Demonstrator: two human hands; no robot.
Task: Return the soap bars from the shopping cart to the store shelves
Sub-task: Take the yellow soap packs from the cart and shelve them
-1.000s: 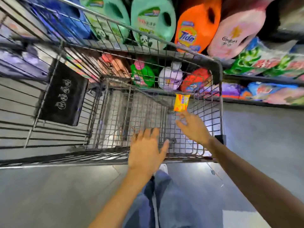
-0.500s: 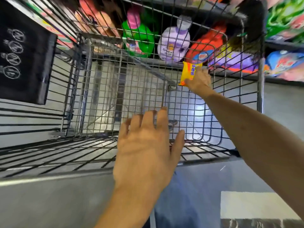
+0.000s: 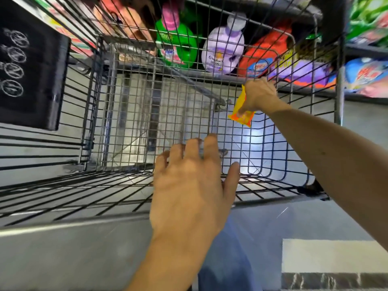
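The right hand's fingers (image 3: 245, 107) are curled round a yellow-orange soap bar (image 3: 241, 116). One digit is laid down across the front of the wrapper and pinches it against the rest. The right hand (image 3: 259, 95) sits right of centre in the upper half of the frame, inside the shopping cart (image 3: 339, 91), and its bare forearm runs down to the right edge. The soap bar hangs tilted below the knuckles, in the far right part of the wire basket. Whether it touches the mesh cannot be told.

The left hand's fingers (image 3: 211, 148) are straight and slightly spread, with the thumb held out to the side, and they hold nothing. The left hand (image 3: 193, 185) is at the centre of the frame, back upward, over the cart's near wall. Whether it touches the wire is unclear.

Beyond the cart's far wall, along the top of the frame, stand a green bottle (image 3: 178, 47), a lilac bottle (image 3: 222, 51) and a red-orange bottle (image 3: 266, 53). A purple pouch (image 3: 306, 72) and a blue pouch (image 3: 367, 74) lie to their right. A black panel (image 3: 35, 80) with white circular signs hangs on the cart at upper left. Blue jeans (image 3: 226, 259) and grey floor (image 3: 63, 259) fill the bottom of the frame.
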